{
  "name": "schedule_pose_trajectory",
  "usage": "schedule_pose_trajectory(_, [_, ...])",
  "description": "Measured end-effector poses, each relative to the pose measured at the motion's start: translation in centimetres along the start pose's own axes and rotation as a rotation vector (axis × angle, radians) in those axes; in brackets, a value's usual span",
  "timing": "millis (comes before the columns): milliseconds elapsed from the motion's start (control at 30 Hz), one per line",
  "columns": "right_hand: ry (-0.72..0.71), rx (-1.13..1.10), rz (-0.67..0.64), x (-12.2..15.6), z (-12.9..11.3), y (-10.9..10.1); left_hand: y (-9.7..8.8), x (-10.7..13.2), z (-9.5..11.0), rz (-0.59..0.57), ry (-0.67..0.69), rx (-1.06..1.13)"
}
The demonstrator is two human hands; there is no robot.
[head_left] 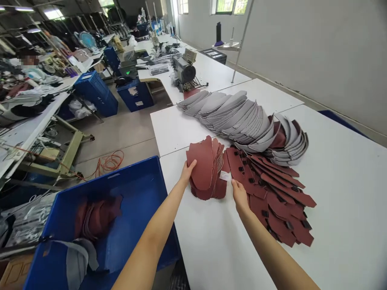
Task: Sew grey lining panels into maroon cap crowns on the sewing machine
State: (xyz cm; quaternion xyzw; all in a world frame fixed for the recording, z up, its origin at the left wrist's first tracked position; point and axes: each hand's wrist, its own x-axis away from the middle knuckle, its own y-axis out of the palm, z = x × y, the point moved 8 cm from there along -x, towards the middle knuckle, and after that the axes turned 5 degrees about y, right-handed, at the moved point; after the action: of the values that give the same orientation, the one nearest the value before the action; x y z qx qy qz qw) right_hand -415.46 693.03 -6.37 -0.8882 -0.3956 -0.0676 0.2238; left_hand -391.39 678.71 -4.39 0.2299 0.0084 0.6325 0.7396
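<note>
A stack of reddish-brown leather pieces point(200, 165) lies on the white table, fanned out toward its right side. My left hand point(188, 171) grips its left edge, thumb on top and the other fingers out of sight underneath. At the stack's right side is a small white paper slip point(225, 176). My right hand point(240, 194) has its thumb and fingers closed at the slip's right edge. Just right of that hand, overlapping brown leather pieces with black tabs point(281, 201) spread over the table. Behind them curves a long row of grey-backed pieces point(238, 117).
Left of the table stands a blue bin point(136, 189) with brown pieces point(96, 217) and grey strips point(77, 257) inside. A sewing machine point(185, 72) sits farther back on the table point(341, 193). An orange hose point(110, 164) lies coiled on the floor. A person works at the far left.
</note>
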Motion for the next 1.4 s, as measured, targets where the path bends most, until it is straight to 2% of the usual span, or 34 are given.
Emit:
schedule_pose_trajectory(100, [-0.072,0.023,0.023,0.7,-2.1,0.7,-0.3,-1.5,-0.3,-0.015,-0.076,0.056])
schedule_pose_trajectory(200, [-0.192,0.025,-0.031,1.1,-5.9,3.4,-0.2,-2.3,-0.1,-0.064,-0.119,0.106])
schedule_pose_trajectory(300, [-0.245,0.064,-0.07,1.6,-9.2,6.4,0.0,-1.9,0.1,-0.124,-0.138,0.157])
schedule_pose_trajectory(400, [-0.3,0.164,-0.068,2.8,-11.3,8.8,-0.1,-1.2,-0.6,-0.157,-0.17,0.216])
schedule_pose_trajectory(600, [-0.58,0.394,-0.153,8.2,-13.1,13.0,-2.6,-0.9,-4.2,-0.081,-0.229,0.341])
schedule_pose_trajectory(700, [-0.691,0.459,-0.217,10.3,-13.4,14.1,-3.9,-0.9,-5.4,-0.02,-0.223,0.394])
schedule_pose_trajectory(767, [-0.731,0.485,-0.24,10.5,-13.6,14.3,-4.3,-0.8,-5.9,0.009,-0.216,0.427])
schedule_pose_trajectory(833, [-0.717,0.498,-0.207,9.5,-13.5,13.8,-4.4,-0.7,-6.1,0.019,-0.216,0.456])
schedule_pose_trajectory(1000, [-0.492,0.484,-0.038,5.8,-11.3,11.5,-4.3,-0.5,-6.5,0.023,-0.228,0.499])
schedule_pose_trajectory(1100, [-0.513,0.447,-0.082,6.7,-11.0,11.5,-4.6,-0.6,-7.0,0.028,-0.252,0.491])
schedule_pose_trajectory(1167, [-0.562,0.402,-0.161,8.3,-11.3,12.1,-5.0,-0.6,-7.2,0.028,-0.256,0.479])
schedule_pose_trajectory(1233, [-0.554,0.341,-0.24,9.4,-11.4,12.8,-5.5,-0.2,-6.9,0.03,-0.239,0.463])
schedule_pose_trajectory(1333, [-0.377,0.254,-0.26,8.9,-10.3,12.7,-6.1,1.5,-5.9,0.02,-0.2,0.431])
schedule_pose_trajectory(1400, [-0.234,0.215,-0.236,8.3,-9.4,11.7,-6.2,3.5,-5.3,-0.012,-0.192,0.403])
